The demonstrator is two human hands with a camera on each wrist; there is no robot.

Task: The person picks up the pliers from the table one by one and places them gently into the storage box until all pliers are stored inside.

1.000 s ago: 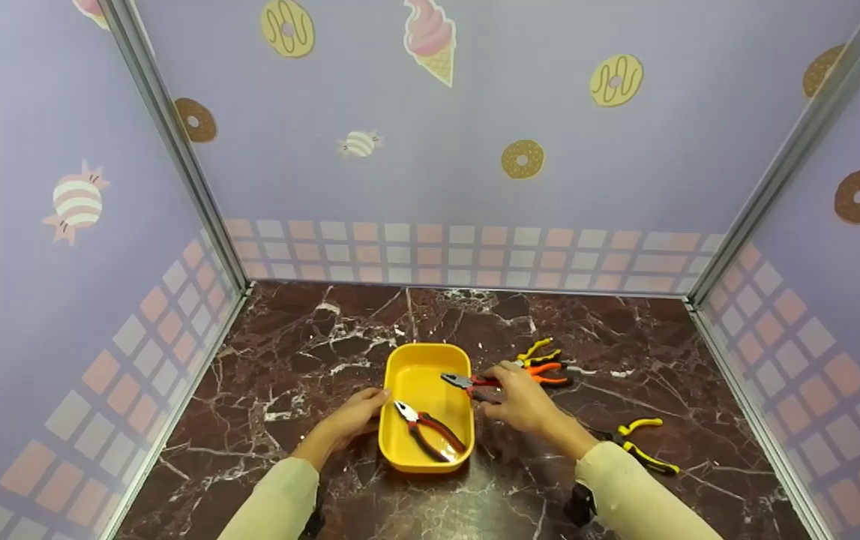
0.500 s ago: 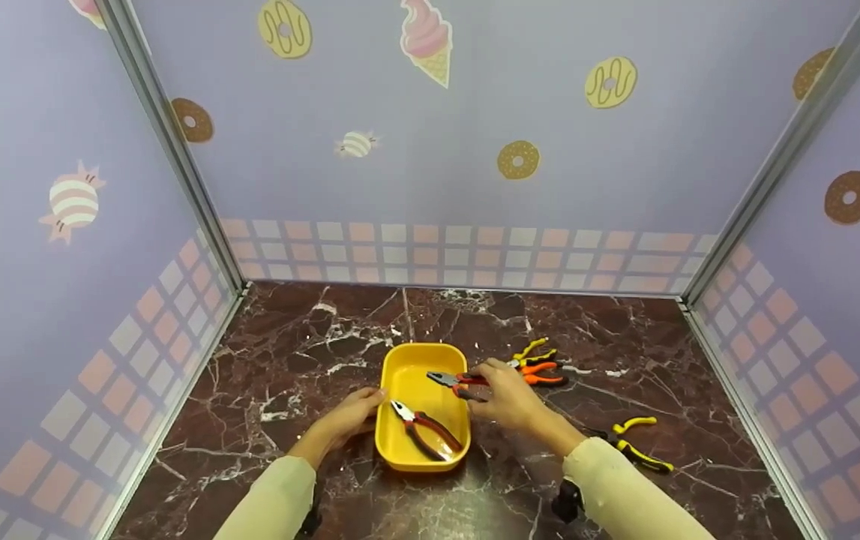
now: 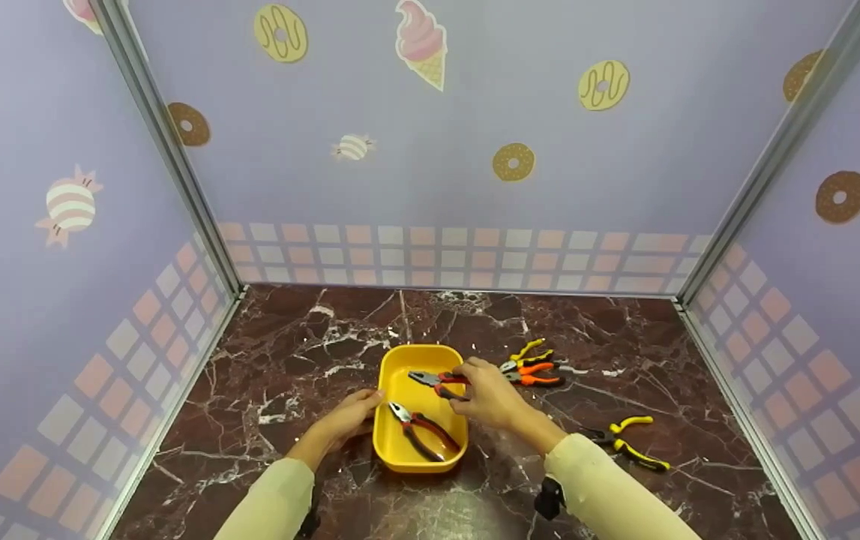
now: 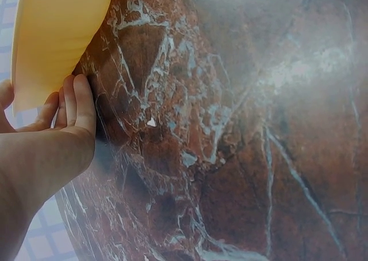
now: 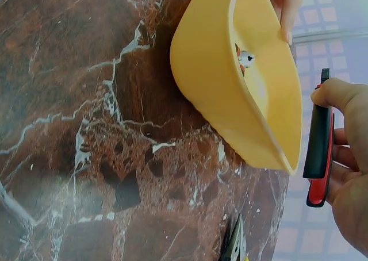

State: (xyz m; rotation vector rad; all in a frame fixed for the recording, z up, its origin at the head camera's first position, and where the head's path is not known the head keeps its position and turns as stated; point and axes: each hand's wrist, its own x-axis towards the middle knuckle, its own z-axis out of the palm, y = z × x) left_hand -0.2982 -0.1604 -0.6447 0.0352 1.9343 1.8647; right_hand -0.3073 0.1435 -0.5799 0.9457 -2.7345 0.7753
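Observation:
A yellow plastic box (image 3: 418, 466) stands on the dark marbled table. My left hand (image 3: 351, 416) holds its left side, thumb at the rim and fingers against the outer wall (image 4: 63, 31). Red-and-black combination pliers (image 3: 424, 379) are in my right hand (image 3: 497, 397), gripped by the handles. Their metal head points left over the inside of the box, while the right wrist view shows the handles (image 5: 319, 140) raised above the rim. A second pair of red-and-black pliers (image 3: 433, 436) lies slanted on the box floor, handles toward me.
Right of the box, yellow-and-black pliers (image 3: 531, 358) and orange-and-black pliers (image 3: 538, 375) lie close together. Nearer to me, another yellow-and-black pair (image 3: 641, 456) lies with handles spread. Patterned panels (image 3: 430, 187) enclose the table at the back and both sides.
My right hand has carried the red-and-black pliers leftward, farther over the box. The left hand stays at the box's left side, and the view has shifted slightly.

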